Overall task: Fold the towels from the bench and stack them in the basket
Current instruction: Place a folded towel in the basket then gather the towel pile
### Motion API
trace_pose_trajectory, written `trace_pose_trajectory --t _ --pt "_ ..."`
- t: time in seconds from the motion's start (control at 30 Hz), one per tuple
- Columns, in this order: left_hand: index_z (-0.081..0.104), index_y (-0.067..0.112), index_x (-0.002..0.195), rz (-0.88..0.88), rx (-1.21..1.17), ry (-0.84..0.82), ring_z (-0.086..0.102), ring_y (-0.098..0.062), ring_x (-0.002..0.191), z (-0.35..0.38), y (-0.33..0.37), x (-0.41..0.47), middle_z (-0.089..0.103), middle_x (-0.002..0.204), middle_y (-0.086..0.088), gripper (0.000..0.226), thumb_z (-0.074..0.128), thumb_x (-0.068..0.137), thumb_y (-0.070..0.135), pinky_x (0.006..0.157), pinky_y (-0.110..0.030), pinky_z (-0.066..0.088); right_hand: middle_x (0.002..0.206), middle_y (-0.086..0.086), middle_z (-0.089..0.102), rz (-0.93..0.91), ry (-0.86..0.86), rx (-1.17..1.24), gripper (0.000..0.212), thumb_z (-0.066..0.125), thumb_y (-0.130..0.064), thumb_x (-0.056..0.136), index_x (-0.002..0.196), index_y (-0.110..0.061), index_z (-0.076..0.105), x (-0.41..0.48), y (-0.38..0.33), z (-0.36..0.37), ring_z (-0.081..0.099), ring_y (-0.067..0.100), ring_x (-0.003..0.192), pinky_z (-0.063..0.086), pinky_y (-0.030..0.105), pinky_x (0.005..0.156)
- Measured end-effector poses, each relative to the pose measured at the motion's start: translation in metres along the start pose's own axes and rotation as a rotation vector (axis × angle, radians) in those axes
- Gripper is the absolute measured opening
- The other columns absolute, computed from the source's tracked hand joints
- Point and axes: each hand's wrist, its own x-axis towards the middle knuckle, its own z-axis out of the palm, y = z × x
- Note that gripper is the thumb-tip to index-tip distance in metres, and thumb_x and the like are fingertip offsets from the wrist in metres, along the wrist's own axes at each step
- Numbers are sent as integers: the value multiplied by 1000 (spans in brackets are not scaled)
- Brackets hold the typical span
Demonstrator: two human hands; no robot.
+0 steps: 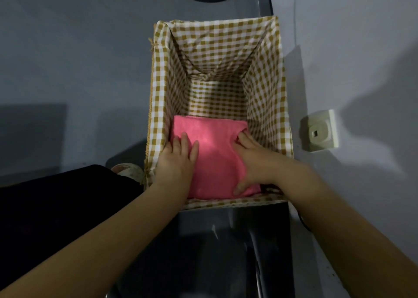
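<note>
Pressing down on a folded pink towel [214, 159], both hands lie flat inside the basket [286, 121], which is lined with yellow-and-white checked cloth. The towel sits on the basket floor toward the 6 o'clock end, leaving bare lining at the 12 o'clock end. The left hand [178, 159] rests on the towel's 9 o'clock edge with straight fingers spread, gripping nothing. The right hand [253, 162] lies on the 3 o'clock side, fingers straight and pointing toward 11 o'clock, thumb stretched along the towel toward 6 o'clock; it holds nothing either. A white wall socket [321, 130] sits at 3 o'clock of the basket, well apart. Dark cloth [67, 198] lies at 8 o'clock, just beside the basket.
</note>
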Motion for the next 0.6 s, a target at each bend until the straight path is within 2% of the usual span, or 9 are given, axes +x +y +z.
trace_pose_trajectory --t 0.07,0.1,0.17,0.23,0.3,0.37,0.43,0.5,0.6 --pt "-23 5 146 5 4 -8 3 -37 145 0 0 0 -13 154 -28 81 38 100 32 118 -43 13 155 15 -26 109 92 -233 125 79 -51 66 152 -7 -1 -5 -12 -4 -20 29 144 3 46 120" --pt "-23 5 146 9 5 -7 2 -37 145 0 0 1 -13 154 -28 81 38 100 31 118 -43 12 155 20 -23 119 175 -307 111 75 -42 75 151 -2 5 -8 -23 -7 -16 33 145 3 46 120" --pt "-21 5 146 12 4 2 1 -37 145 1 0 3 -13 154 -28 76 34 101 31 119 -43 11 158 20 -9 -55 329 -254 88 66 -16 86 150 0 8 -7 -44 -9 0 32 146 11 39 120" --pt "-18 5 147 22 3 0 2 -37 145 2 -1 3 -13 154 -27 73 31 102 33 119 -43 12 160 6 -1 -241 255 -22 87 60 -3 86 152 -10 4 -2 -53 -4 13 22 145 20 29 116" --pt "-19 6 147 36 0 -8 2 -37 145 3 -2 3 -13 154 -27 74 32 102 36 118 -42 12 160 -1 -10 -235 30 85 97 65 -10 84 153 -19 -3 2 -41 4 2 16 147 13 28 119" --pt "-20 8 147 50 -29 -7 1 -36 146 3 -3 3 -13 155 -26 75 32 102 37 118 -43 13 159 -1 -19 -126 -74 108 112 75 -30 79 151 -21 -9 2 -12 10 -12 14 146 2 29 119" --pt "-19 11 148 65 -84 -38 0 -34 146 -1 -5 2 -14 155 -24 77 37 101 37 118 -43 13 158 -3 -22 -89 -119 197 116 76 -38 76 151 -24 -11 -2 9 8 -15 11 145 -1 29 117" --pt "-16 14 150 77 -173 -87 -1 -33 146 -8 -7 2 -14 156 -21 88 49 95 39 118 -42 15 158 -5 -22 -98 -128 278 111 75 -37 78 151 -27 -8 -5 12 7 -13 9 145 0 26 115" --pt "-18 15 149 58 -226 -67 -2 -31 147 -5 -5 4 -16 157 -19 91 51 94 36 118 -41 15 157 -6 -23 -56 -23 336 110 75 -30 79 151 -29 -7 -1 5 14 -12 11 145 1 30 118"
